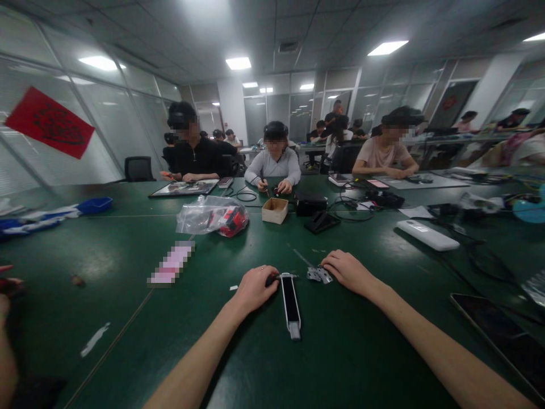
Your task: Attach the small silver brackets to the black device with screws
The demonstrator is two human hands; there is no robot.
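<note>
My left hand (pixel 258 288) is closed around the dark handle of what looks like a screwdriver (pixel 271 280). Its thin shaft points right, across the top end of a long, narrow device (pixel 291 301) with a white frame and a black face. This device lies flat on the green table, a grey block at its near end. To its right are small silver metal plates (pixel 319 275), apparently with holes. My right hand (pixel 349 271) rests loosely on the table, fingers stretched out and fingertips at the plates' edge. Whether they touch the plates is hard to tell.
Ahead lie a clear bag with red things (pixel 213 216), an open cardboard box (pixel 275 211) and a black stand (pixel 321 222). A white case (pixel 427 235) and a dark tablet (pixel 498 335) are on the right, with cables nearby. Several people sit across the table; another person's hand shows at far left.
</note>
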